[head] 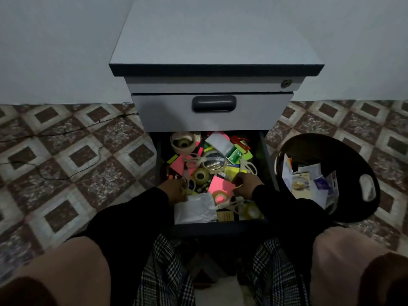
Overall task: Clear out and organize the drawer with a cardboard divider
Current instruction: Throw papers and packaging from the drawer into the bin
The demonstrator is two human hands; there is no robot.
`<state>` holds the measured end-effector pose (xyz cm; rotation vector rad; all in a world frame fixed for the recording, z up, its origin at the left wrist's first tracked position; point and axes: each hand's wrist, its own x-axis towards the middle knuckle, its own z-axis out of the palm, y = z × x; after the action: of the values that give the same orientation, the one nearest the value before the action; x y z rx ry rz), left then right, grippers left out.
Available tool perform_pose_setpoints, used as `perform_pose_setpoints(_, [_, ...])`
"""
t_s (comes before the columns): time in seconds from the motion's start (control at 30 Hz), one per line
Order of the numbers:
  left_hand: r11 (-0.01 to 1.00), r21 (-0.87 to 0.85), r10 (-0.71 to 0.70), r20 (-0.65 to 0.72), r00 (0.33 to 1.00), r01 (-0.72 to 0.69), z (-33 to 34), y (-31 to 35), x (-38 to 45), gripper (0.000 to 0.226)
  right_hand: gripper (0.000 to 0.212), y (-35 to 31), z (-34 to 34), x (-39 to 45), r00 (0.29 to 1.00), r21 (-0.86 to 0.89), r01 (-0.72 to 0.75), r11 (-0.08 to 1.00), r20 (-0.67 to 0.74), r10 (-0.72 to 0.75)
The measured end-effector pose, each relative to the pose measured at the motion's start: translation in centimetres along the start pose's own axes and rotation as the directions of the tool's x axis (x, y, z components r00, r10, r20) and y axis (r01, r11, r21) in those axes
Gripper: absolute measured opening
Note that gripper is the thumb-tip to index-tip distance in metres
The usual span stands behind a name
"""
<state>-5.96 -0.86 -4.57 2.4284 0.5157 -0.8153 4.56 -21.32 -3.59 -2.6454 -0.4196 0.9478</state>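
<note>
Open dark metal drawer [268, 151], crammed with stationery, lies near centre. Left hand [174, 191] and right hand [246, 184] reach in; finger grip indiscernible. Risk: loose cream-handled scissors [194, 161] snagging fingers.

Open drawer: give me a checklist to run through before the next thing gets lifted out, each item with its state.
1. Drawer pulled out far enough to reach in: ok.
2. Black bin beside the drawer, mouth open, with room left: ok.
3. Left hand free to pick: cannot tell, its fingers lie among the scissor handles.
4. Right hand free to pick: cannot tell, fingers curled down into the clutter.
5. Drawer cleared for the divider: not ok, tape rolls, sticky notes and scissors fill it.
6. Cardboard divider at hand: cannot tell, none in view.
</note>
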Motion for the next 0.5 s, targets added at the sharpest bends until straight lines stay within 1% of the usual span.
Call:
perform_pose_setpoints(0.1, [0.997, 0.071, -0.004, 0.040, 0.999, 0.001, 0.8, 0.0, 0.5, 0.061, 0.038, 0.1, 1.1, 0.5, 0.999, -0.029, 0.012, 1.000, 0.035, -0.011])
perform_pose_setpoints(0.2, [0.992, 0.122, 0.012, 0.027, 1.000, -0.015, 1.4, -0.2, 0.7, 0.082, 0.036, 0.0, 1.5, 0.8, 0.997, -0.077, 0.026, 0.997, 0.075, -0.020])
perform_pose_setpoints(0.27, [0.994, 0.105, 0.019, -0.002, 1.000, -0.019, 1.4, -0.2, 0.8, 0.090, 0.036, 0.2, 1.6, 1.0, 0.997, -0.089, 0.027, 0.996, 0.077, -0.020])
perform_pose_setpoints(0.33, [0.998, 0.059, 0.021, -0.027, 0.999, -0.019, 1.2, -0.2, 0.9, 0.087, 0.036, 0.4, 1.6, 1.1, 0.998, -0.095, 0.020, 0.995, 0.065, -0.013])
perform_pose_setpoints(0.4, [1.000, 0.019, 0.009, -0.005, 1.000, -0.009, 1.1, -0.3, 1.1, 0.081, 0.036, 0.6, 1.5, 1.3, 0.999, -0.103, 0.015, 0.995, 0.047, -0.011])
perform_pose_setpoints(0.5, [0.999, 0.035, 0.006, 0.016, 1.000, -0.006, 1.0, -0.3, 1.1, 0.062, 0.033, 0.6, 1.3, 1.5, 0.999, -0.086, 0.035, 0.996, 0.000, -0.035])
